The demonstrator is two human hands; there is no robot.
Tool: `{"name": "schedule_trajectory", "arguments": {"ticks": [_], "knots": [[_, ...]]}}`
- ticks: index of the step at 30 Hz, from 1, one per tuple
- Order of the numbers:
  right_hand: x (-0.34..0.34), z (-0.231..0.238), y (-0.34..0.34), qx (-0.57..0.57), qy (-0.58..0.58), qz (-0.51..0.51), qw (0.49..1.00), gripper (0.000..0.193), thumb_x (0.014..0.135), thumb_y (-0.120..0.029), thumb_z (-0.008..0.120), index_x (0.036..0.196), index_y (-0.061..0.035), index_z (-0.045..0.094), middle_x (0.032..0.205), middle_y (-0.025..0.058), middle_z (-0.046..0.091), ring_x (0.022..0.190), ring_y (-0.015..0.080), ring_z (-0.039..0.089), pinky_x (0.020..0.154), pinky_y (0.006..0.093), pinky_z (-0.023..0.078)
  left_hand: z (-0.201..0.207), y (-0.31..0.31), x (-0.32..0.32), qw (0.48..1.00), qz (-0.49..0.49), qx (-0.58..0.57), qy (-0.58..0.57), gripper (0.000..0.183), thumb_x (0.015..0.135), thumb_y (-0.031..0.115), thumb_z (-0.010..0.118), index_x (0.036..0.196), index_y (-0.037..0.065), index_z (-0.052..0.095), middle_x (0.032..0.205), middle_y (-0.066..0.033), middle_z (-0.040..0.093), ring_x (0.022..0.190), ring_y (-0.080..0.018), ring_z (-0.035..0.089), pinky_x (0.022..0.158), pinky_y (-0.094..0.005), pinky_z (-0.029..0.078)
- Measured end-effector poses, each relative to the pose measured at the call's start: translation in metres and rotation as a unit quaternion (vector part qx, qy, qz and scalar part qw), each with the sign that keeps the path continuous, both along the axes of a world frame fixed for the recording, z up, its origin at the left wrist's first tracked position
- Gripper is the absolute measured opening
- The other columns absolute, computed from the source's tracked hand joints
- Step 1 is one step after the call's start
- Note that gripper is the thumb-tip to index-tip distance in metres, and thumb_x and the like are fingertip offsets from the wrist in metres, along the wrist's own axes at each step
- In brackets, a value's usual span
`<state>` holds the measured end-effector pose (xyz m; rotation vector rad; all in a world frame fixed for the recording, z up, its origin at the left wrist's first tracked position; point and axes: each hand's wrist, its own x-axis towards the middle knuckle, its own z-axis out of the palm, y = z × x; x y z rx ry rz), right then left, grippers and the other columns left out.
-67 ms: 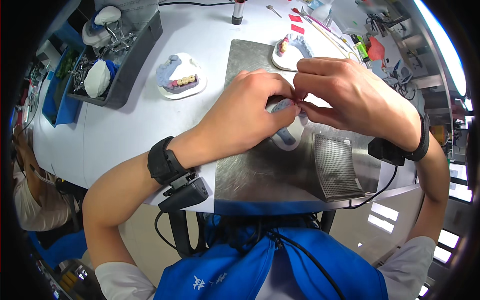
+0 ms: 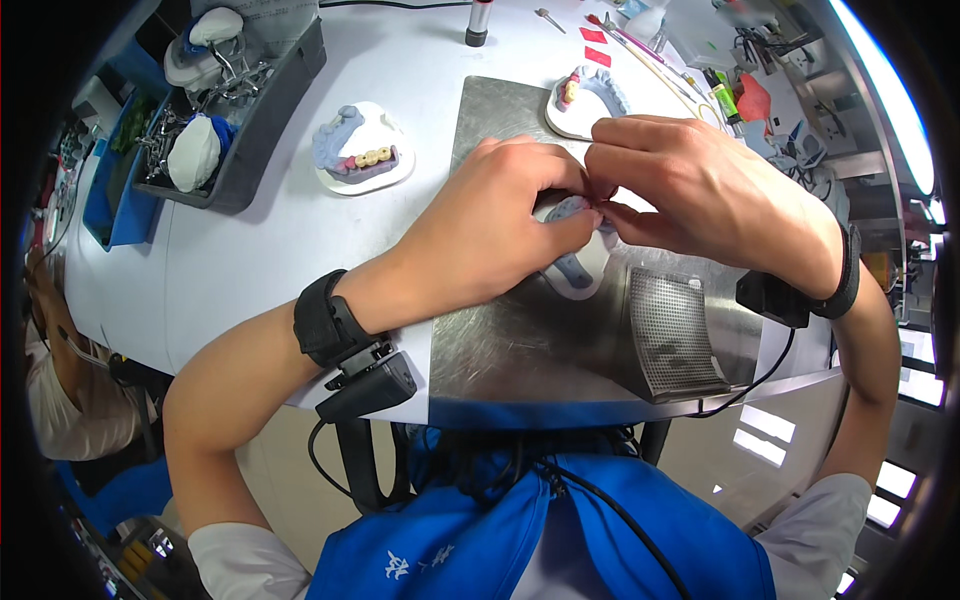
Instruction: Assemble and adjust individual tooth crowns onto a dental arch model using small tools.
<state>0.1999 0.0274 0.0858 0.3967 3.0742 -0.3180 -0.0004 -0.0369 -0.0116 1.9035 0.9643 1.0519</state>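
Note:
A grey-and-white dental model (image 2: 571,270) rests on the steel plate, half covered by my hands. My left hand (image 2: 500,225) is closed on it from the left, with the thumb lying over the grey teeth. Opposite, my right hand (image 2: 675,190) has thumb and fingertips pinched together at the model's far part, touching the left fingertips. A little reddish material shows between the fingertips; what exactly the right hand pinches is hidden. Just beyond the right hand stands a second dental model (image 2: 590,118) with yellowish and red teeth sections.
A third dental model (image 2: 362,165) sits left of the steel plate (image 2: 500,345). A curved perforated metal sheet (image 2: 675,330) lies near the front edge. A grey bin (image 2: 265,150) of metal frames and plaster stands far left. Red wax pieces (image 2: 597,56) and slim tools (image 2: 650,65) lie at the back.

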Motion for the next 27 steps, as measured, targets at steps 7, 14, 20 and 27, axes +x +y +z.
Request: {"name": "schedule_trajectory", "arguments": {"ticks": [7,14,20,27], "knots": [[0.006,-0.011,0.001,0.052,0.013,-0.007,0.999,0.019,0.083,-0.013,0.073,0.092,-0.0057,0.058,0.082,0.0097,0.056,0.074,0.0304,0.063,0.066,0.0427,0.051,-0.004,0.002,-0.004,1.0,-0.011,0.008,-0.01,0.022,0.09,0.016,0.072,0.106,0.0,0.075,0.102,-0.0141,0.074,0.095,-0.0285,0.067,0.088,-0.0387,0.052],[0.006,-0.006,0.003,0.026,0.046,-0.023,0.998,0.023,0.075,-0.002,0.077,0.088,-0.0012,0.058,0.082,0.0112,0.055,0.073,0.0311,0.058,0.065,0.0407,0.048,-0.006,0.001,-0.004,1.0,-0.008,0.03,-0.004,0.02,0.091,0.016,0.071,0.103,0.001,0.075,0.101,-0.0122,0.074,0.097,-0.0301,0.065,0.091,-0.0396,0.05],[0.015,0.0,0.009,-0.04,0.055,-0.06,0.996,0.019,0.077,-0.002,0.074,0.088,-0.0007,0.059,0.081,0.0086,0.054,0.068,0.0217,0.052,0.061,0.0339,0.044,-0.006,0.001,-0.005,0.999,0.001,0.047,0.011,0.02,0.09,0.015,0.072,0.106,0.003,0.076,0.102,-0.0104,0.075,0.097,-0.0285,0.065,0.089,-0.0391,0.051],[0.067,-0.036,0.03,-0.118,0.063,-0.295,0.946,0.015,0.089,-0.015,0.072,0.093,-0.0014,0.065,0.084,0.0045,0.062,0.07,0.0143,0.054,0.065,0.0285,0.046,0.003,0.0,-0.003,0.999,-0.013,0.038,0.024,0.019,0.09,0.014,0.074,0.104,0.001,0.077,0.1,-0.0099,0.076,0.096,-0.0269,0.068,0.09,-0.0378,0.051]]}}
